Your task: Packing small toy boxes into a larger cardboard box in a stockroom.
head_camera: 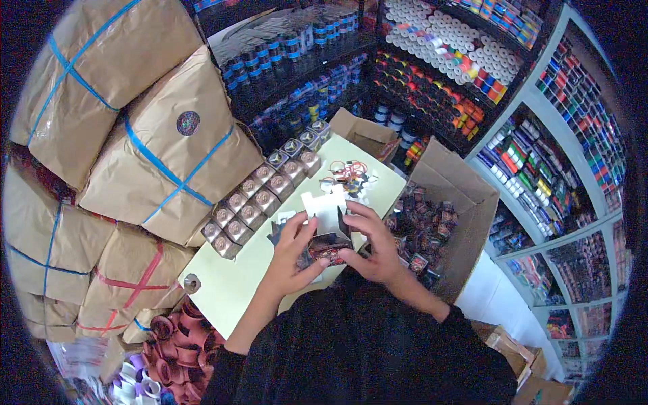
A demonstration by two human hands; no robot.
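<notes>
Between my two hands is a small folding carton (pixel 326 215), its white inner flaps raised and its printed outside dark and red. My left hand (pixel 291 260) grips its left side, thumb at the near edge. On the opposite side, the fingers and thumb of my right hand (pixel 375 249) hold the carton. What is inside it cannot be made out. Flat dark and white pieces, partly covered by my left hand, lie beside it on the pale yellow tabletop (pixel 223 288). Rows of small square boxes (pixel 249 212) with round emblems line the far left edge.
A pile of red cords and small parts (pixel 349 177) lies at the table's far end. A tape roll (pixel 192 283) sits near the left corner. An open cardboard box (pixel 468 223) of small dark packs stands right. Wrapped bundles (pixel 172 147) and spool shelves (pixel 450 43) surround the table.
</notes>
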